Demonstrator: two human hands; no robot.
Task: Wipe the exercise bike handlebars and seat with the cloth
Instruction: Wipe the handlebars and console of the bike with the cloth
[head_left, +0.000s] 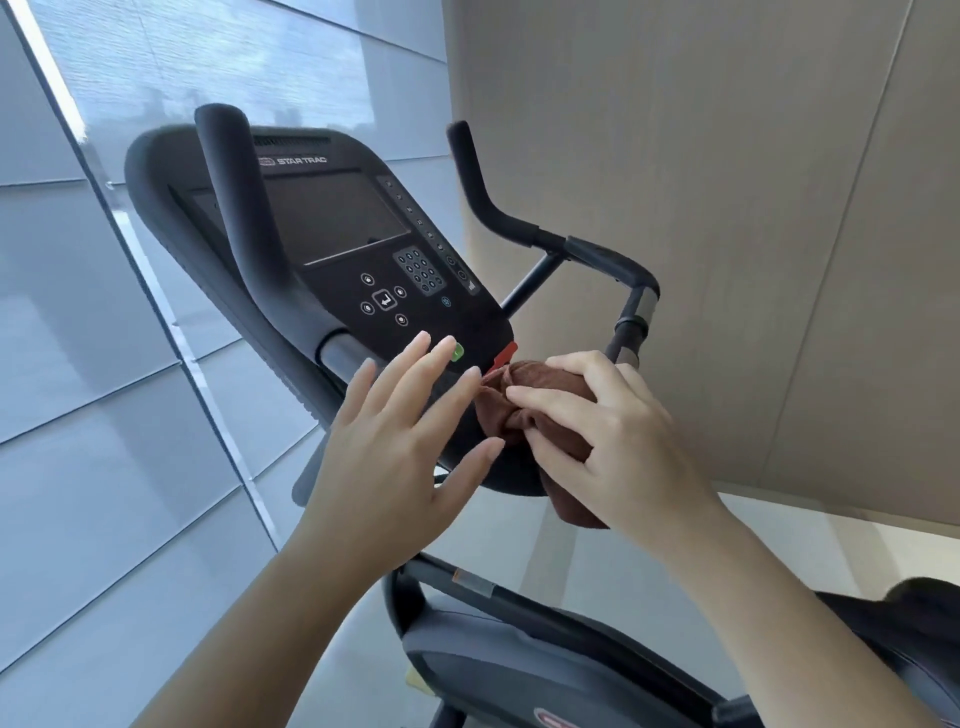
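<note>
The brown cloth (524, 415) is bunched in the right hand (608, 441), whose fingers curl round it, against the console's (332, 223) lower edge. The left hand (395, 441), fingers straight and spread, hovers just beside it, fingertips near the cloth. Handlebars (519, 223) rise beyond both hands.

Left hand (400, 441): raised, fingers straight and spread, back toward the camera, holding nothing.
Right hand (608, 436): just beside the left, fingers curled over a bunched cloth (519, 410).
Forearms (260, 613): bare, both reaching up and forward.
</note>
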